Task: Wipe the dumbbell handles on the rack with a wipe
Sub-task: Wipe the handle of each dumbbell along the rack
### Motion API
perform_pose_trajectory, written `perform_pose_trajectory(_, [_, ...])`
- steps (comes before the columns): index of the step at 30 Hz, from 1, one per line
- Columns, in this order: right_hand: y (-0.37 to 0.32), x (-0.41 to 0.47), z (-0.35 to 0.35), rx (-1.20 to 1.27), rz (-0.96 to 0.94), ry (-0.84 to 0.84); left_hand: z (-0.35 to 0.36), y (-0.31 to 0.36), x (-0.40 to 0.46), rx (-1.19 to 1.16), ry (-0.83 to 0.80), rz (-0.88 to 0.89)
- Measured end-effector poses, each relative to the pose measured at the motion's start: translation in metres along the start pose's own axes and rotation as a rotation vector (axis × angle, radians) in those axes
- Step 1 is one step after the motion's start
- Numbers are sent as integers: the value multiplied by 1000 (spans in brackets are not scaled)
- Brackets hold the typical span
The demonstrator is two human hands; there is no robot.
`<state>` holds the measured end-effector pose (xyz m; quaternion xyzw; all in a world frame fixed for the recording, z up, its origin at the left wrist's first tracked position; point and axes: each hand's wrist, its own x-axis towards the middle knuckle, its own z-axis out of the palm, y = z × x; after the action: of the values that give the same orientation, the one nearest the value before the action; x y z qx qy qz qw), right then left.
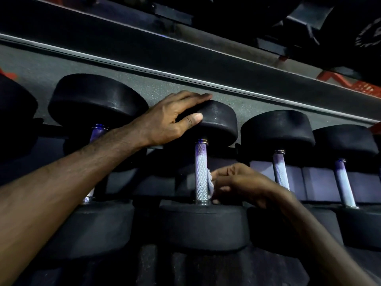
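**Wiping the middle handle**

The left hand (173, 118) lies flat, steadying the black round dumbbell head (218, 122); the right hand (237, 182) pinches a small pale wipe (209, 182) against the knurled silver handle (201, 172) on the rack. Next, probably rub along its length

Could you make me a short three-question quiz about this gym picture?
1. True or false: the left hand rests on the far black rubber head of a dumbbell.
2. What does the right hand pinch against the knurled silver metal handle? A) a white wipe B) a spray bottle C) a brush
3. Fill in: the dumbbells sit on a dark ____.

Key: 1 true; 2 A, the small white wipe; 3 rack.
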<state>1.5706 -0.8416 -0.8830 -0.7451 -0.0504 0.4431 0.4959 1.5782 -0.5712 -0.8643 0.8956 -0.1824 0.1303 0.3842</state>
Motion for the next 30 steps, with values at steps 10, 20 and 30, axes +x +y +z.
perform_pose_trajectory(10, [-6, 6, 4, -22, -52, -20, -2, -1, -1, -25, -14, 4])
perform_pose_trajectory(20, [-7, 9, 0, -37, -27, 34, -3, 0, 0, -26, -25, 26])
perform_pose_trajectory(30, [-3, 15, 1, -132, -67, -55, -5, 1, 0, 6, -27, 30])
